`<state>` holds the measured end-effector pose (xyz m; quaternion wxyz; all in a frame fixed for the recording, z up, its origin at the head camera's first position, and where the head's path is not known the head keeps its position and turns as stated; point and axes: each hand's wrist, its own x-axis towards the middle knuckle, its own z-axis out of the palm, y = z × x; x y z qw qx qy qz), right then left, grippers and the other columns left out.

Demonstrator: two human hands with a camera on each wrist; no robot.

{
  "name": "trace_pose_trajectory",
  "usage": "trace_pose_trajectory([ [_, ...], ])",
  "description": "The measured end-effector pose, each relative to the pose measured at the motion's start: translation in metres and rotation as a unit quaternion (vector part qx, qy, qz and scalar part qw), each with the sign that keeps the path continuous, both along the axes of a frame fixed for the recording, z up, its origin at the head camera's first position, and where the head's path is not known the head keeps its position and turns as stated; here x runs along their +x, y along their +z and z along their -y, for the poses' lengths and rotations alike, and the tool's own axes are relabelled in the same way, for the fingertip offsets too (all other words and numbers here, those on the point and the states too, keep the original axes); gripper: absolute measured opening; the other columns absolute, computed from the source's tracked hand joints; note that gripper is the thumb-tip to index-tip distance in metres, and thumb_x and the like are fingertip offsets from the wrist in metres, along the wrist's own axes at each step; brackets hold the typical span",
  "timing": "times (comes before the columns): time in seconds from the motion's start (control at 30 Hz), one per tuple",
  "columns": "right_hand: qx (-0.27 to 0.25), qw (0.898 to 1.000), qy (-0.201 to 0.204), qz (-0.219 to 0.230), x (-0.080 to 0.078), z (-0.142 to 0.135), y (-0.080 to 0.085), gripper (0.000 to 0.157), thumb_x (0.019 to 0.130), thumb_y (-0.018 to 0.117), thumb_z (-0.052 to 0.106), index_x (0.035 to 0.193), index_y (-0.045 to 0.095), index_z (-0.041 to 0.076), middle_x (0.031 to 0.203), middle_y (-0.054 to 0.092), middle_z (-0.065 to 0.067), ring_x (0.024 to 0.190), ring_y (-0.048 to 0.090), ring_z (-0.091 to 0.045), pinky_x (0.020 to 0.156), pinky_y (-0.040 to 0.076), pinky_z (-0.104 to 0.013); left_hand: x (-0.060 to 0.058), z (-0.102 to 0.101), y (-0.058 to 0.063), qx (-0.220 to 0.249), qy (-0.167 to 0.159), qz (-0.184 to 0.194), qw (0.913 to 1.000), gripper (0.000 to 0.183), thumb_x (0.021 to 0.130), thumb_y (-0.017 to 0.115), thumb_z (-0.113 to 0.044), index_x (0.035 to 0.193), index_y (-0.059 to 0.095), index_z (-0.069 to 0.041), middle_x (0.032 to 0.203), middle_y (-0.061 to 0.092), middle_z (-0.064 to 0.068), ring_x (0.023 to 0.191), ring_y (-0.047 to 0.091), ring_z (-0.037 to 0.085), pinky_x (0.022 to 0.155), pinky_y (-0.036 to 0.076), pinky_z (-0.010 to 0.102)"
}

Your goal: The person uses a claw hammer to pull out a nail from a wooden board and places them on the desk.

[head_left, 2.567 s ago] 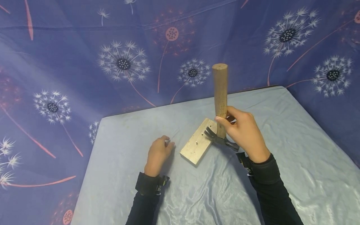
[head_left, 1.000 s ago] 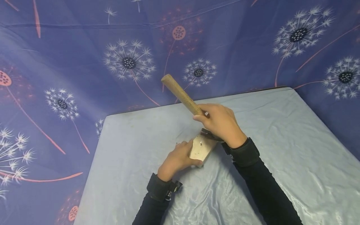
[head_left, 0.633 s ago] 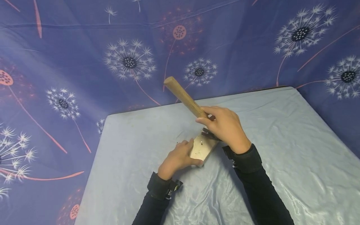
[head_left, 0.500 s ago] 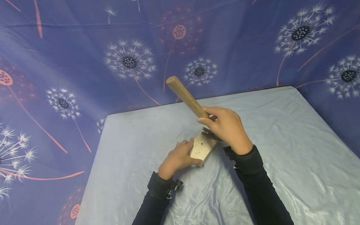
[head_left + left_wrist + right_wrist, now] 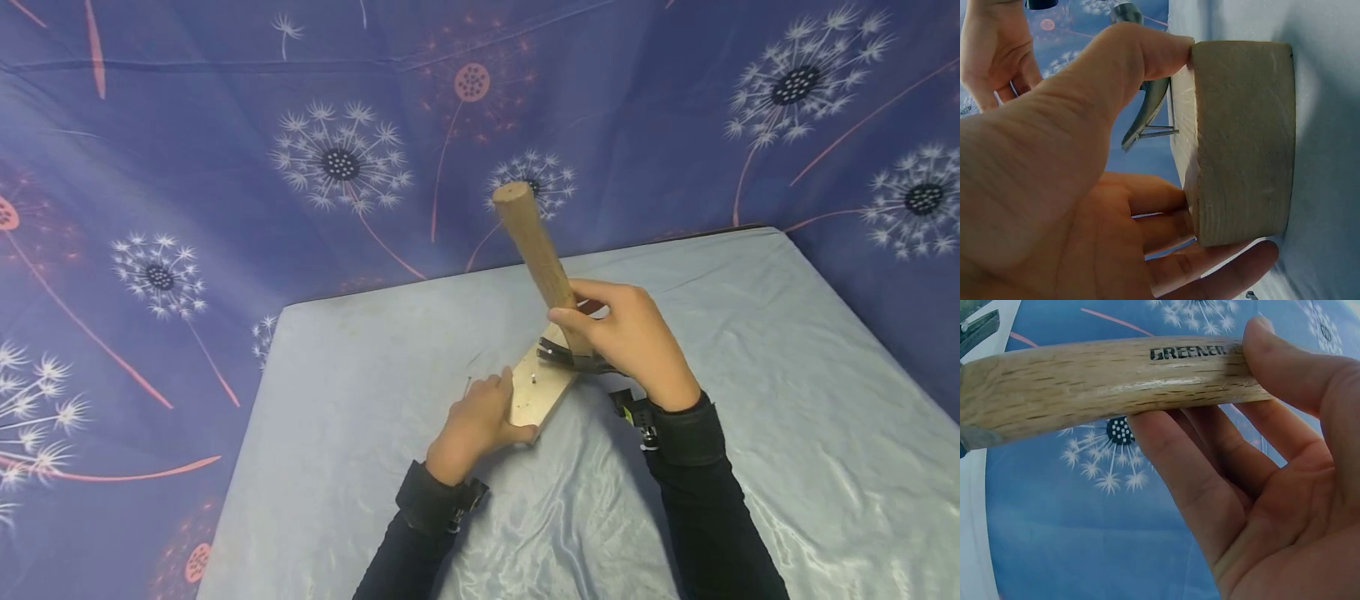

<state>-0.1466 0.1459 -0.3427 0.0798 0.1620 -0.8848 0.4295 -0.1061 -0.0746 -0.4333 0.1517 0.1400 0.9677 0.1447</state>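
Observation:
My left hand (image 5: 474, 427) grips the near end of a pale wooden block (image 5: 542, 392), thumb on one side and fingers on the other. In my right hand (image 5: 632, 340) the wooden handle of a claw hammer (image 5: 536, 250) is pinched between thumb and fingers, head down and handle end up, leaning left. The dark claw (image 5: 553, 352) sits over the far part of the block. A nail (image 5: 534, 378) stands up from the wood in front of the claw. The left wrist view shows thin nails (image 5: 1159, 131) by the claw tip; whether the claw grips one, I cannot tell.
A light blue satin cloth (image 5: 360, 375) covers the table, wrinkled near the front. Just left of my left hand lies a thin loose nail (image 5: 468, 385). A dandelion-patterned curtain (image 5: 225, 125) rises behind the table's back edge.
My left hand has come to the block and taken hold of it. The hammer handle tipped left, then swung back toward upright in the last half second as my right hand shifted right.

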Motion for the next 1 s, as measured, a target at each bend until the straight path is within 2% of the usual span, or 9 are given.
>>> trace_pose_trajectory([
  [0.33, -0.017, 1.000, 0.000, 0.017, 0.001, -0.020, 0.004, 0.030, 0.084, 0.067, 0.056, 0.108, 0.070, 0.038, 0.094, 0.067, 0.016, 0.091, 0.060, -0.008, 0.072, 0.045, -0.036, 0.004, -0.002, -0.001, 0.002, 0.002, -0.015, 0.9999, 0.105, 0.076, 0.070, -0.056, 0.152, 0.025, 0.001, 0.140, 0.047, 0.015, 0.121, 0.049, 0.033, 0.080, 0.048, 0.047],
  [0.47, -0.021, 0.999, -0.015, 0.031, 0.003, -0.028, 0.007, 0.029, 0.082, 0.068, 0.058, 0.102, 0.071, 0.038, 0.096, 0.067, 0.018, 0.093, 0.061, -0.009, 0.077, 0.045, -0.036, 0.005, -0.003, 0.001, 0.007, -0.004, -0.017, 0.9998, 0.105, 0.076, 0.071, -0.055, 0.151, 0.026, 0.002, 0.139, 0.047, 0.016, 0.119, 0.049, 0.034, 0.082, 0.048, 0.046],
  [0.63, -0.016, 0.999, -0.029, 0.039, 0.005, -0.033, 0.008, 0.032, 0.082, 0.068, 0.059, 0.103, 0.072, 0.035, 0.098, 0.068, 0.016, 0.093, 0.063, -0.010, 0.078, 0.046, -0.037, 0.007, -0.003, 0.000, 0.017, -0.007, -0.015, 0.9997, 0.104, 0.077, 0.071, -0.054, 0.151, 0.026, 0.003, 0.140, 0.046, 0.017, 0.120, 0.048, 0.035, 0.084, 0.047, 0.047],
  [1.0, -0.015, 0.999, -0.045, 0.003, 0.009, -0.037, 0.014, 0.033, 0.084, 0.069, 0.054, 0.105, 0.073, 0.029, 0.096, 0.069, 0.014, 0.086, 0.064, -0.011, 0.073, 0.047, -0.036, 0.006, -0.003, -0.001, 0.016, -0.012, -0.011, 0.9997, 0.103, 0.080, 0.070, -0.052, 0.152, 0.021, 0.003, 0.147, 0.039, 0.018, 0.127, 0.041, 0.036, 0.090, 0.044, 0.048],
])
